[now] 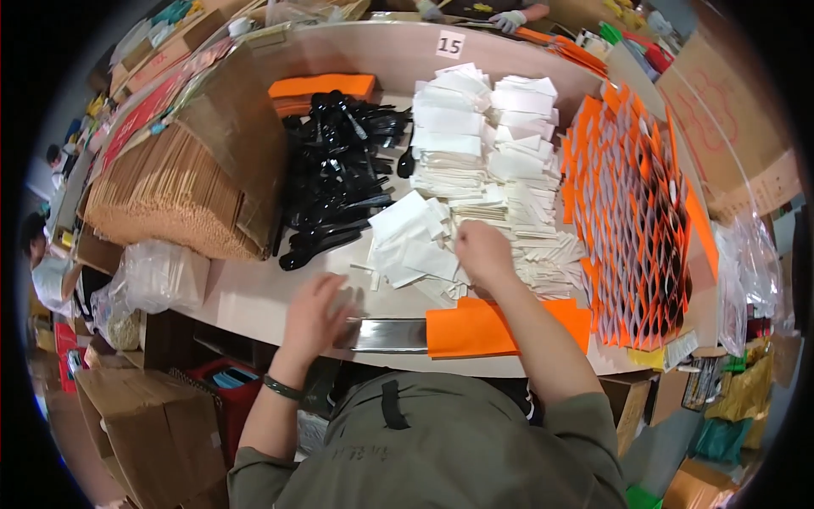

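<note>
My left hand (314, 318) is above the table's front edge, slightly blurred, with fingers apart and nothing seen in them. Close to its fingers is the left end of a shiny metal strip (388, 335). An orange sleeve (471, 329) lies flat at the strip's right end, beneath my right forearm. My right hand (485, 254) is closed over the near end of the white paper packets (449, 140), which are stacked in two columns. Whatever its fingers hold is hidden. Loose white packets (409, 237) lie just left of it. Black plastic spoons (335, 178) are heaped farther left.
A cardboard box (170, 187) packed with brown wooden sticks stands at the left. More orange sleeves (627, 212) stand in dense rows at the right, with others (322, 87) stacked at the back. Beyond the back panel shows another person's gloved hand (510, 20).
</note>
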{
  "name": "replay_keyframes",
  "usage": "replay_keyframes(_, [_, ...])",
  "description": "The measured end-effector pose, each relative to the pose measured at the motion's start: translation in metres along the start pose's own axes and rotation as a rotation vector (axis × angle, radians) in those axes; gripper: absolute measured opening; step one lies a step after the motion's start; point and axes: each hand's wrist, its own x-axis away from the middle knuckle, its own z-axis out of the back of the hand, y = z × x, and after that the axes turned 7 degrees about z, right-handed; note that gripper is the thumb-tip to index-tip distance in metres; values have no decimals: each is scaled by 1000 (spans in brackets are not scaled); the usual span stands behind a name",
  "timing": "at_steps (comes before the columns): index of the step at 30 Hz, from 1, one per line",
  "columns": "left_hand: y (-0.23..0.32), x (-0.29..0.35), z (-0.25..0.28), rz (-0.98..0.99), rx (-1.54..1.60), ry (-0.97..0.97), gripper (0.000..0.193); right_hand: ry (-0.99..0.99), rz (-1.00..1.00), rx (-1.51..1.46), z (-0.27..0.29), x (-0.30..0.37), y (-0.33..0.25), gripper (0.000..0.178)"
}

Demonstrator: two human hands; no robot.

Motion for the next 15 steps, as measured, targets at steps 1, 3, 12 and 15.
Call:
replay_keyframes(1, [-13, 4, 6, 25, -2, 7, 41, 148, -39, -18, 2, 3, 2, 19])
replay_keyframes(3, [-36, 4, 19, 180, 44, 91, 32, 284, -74, -33, 12, 9, 3, 18])
replay_keyframes(12, [-42, -55, -13, 103, -105, 133, 25, 185, 425, 220, -25, 27, -42, 6])
replay_keyframes(15, [-37, -61, -14, 161, -144, 22, 20, 347, 422, 230, -19, 36, -47, 7])
